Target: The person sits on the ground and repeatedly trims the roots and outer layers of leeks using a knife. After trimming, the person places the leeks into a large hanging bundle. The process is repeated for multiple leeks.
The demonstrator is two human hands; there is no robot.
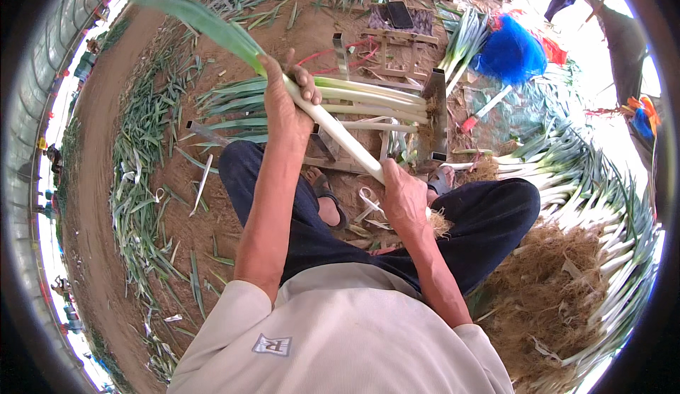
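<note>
A long leek (340, 134) crosses in front of me on a slant, leaves to the upper left and roots to the lower right. My left hand (288, 101) is wrapped around it where the white stalk turns green. Further down, my right hand (405, 196) grips the white stalk close to the root tuft (440, 223). Behind the held leek, several trimmed leeks (372, 95) lie side by side across a metal frame, their root ends against its upright end plate (439, 112).
Many leeks (563, 186) are heaped at my right, their roots (547, 287) towards me. Cut leaves (143, 171) litter the ground at left. Ahead stand a low stool (401, 38) carrying a phone (399, 15), blue netting (511, 51) and a red-ended tool (486, 109).
</note>
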